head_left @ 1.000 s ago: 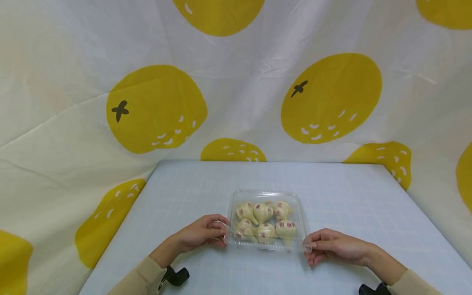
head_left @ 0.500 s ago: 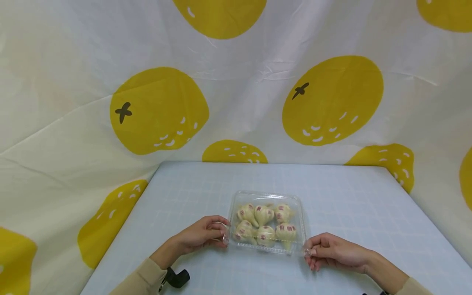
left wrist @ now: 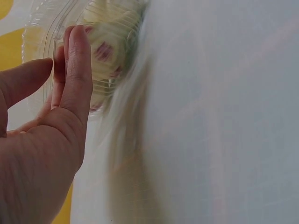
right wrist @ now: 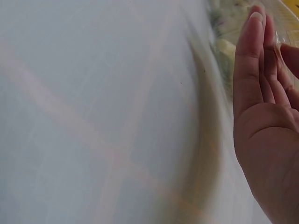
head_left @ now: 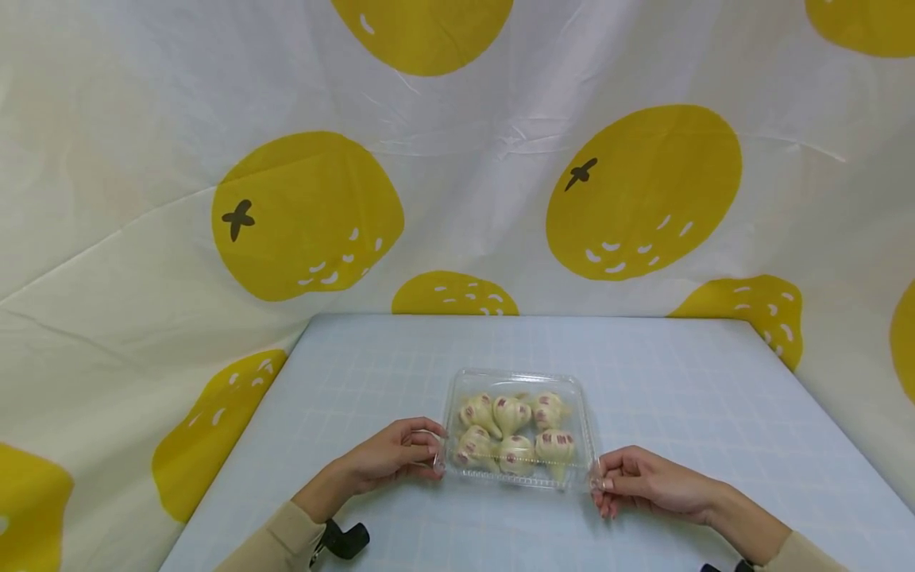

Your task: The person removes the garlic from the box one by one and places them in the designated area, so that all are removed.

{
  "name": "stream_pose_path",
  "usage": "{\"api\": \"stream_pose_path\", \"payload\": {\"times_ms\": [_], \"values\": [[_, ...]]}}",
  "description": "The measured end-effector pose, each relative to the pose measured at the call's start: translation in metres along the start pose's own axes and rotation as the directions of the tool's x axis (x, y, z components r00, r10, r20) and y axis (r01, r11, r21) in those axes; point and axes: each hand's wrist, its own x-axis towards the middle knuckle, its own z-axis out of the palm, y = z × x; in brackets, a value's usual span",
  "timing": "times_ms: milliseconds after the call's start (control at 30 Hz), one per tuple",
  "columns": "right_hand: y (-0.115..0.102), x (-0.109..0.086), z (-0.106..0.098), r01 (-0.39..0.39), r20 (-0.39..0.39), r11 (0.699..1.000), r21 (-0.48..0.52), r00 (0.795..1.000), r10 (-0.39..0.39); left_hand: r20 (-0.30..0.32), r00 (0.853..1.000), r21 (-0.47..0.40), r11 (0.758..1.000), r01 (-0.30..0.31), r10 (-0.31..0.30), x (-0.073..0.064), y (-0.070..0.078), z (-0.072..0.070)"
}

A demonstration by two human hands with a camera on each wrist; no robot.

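Observation:
A clear plastic clamshell box (head_left: 525, 381) is at the middle of the table in the head view, its lid down. Inside it show several cream-coloured, bulb-shaped pieces (head_left: 511, 413) with reddish marks and tapering tails, much like garlic bulbs. My left hand (head_left: 393, 453) pinches the rim at the near left corner between thumb and fingers; the left wrist view shows the ridged box wall (left wrist: 100, 60) just beyond these fingers. At the near right corner, my right hand (head_left: 654, 481) pinches the rim. Whether the box touches the table, I cannot tell.
A pale checked cloth covers the table (head_left: 386, 349). Behind it and at the sides hangs a white curtain (head_left: 472, 199) printed with big yellow fruits. Dark wrist-camera mounts (head_left: 346, 540) sit at both wrists.
Both hands keep their hold on the box. The right hand and the box's near right corner dip slightly, then come back up a little. The left hand stays almost still.

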Motion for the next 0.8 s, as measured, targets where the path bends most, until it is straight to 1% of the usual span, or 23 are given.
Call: {"api": "stream_pose_path", "payload": {"times_ms": [100, 233, 367, 533, 700, 800], "values": [[0.001, 0.000, 0.000, 0.002, -0.002, 1.000, -0.008, 1.000, -0.002, 0.003, 1.000, -0.015, 1.000, -0.002, 0.002, 0.000, 0.000, 0.000], [0.002, 0.000, -0.001, 0.026, 0.015, 1.000, -0.007, 1.000, -0.026, 0.007, 1.000, -0.030, 1.000, -0.004, 0.004, -0.001, 0.000, 0.000], [-0.001, 0.000, -0.001, -0.002, 0.009, 1.000, -0.006, 1.000, 0.002, 0.010, 1.000, -0.033, 0.999, -0.004, 0.004, -0.001, 0.000, 0.000], [-0.007, 0.001, 0.000, -0.070, -0.030, 0.997, -0.041, 0.997, 0.069, -0.002, 1.000, -0.028, 1.000, 0.008, -0.008, -0.002, 0.000, -0.001], [-0.010, 0.003, 0.001, -0.105, -0.101, 0.987, -0.125, 0.991, 0.092, -0.019, 1.000, -0.029, 0.999, 0.017, -0.017, -0.002, 0.000, -0.002], [-0.010, 0.003, 0.000, -0.105, -0.127, 0.985, -0.139, 0.988, 0.088, -0.020, 0.999, -0.032, 0.999, 0.027, -0.028, -0.002, 0.000, -0.002]]}}
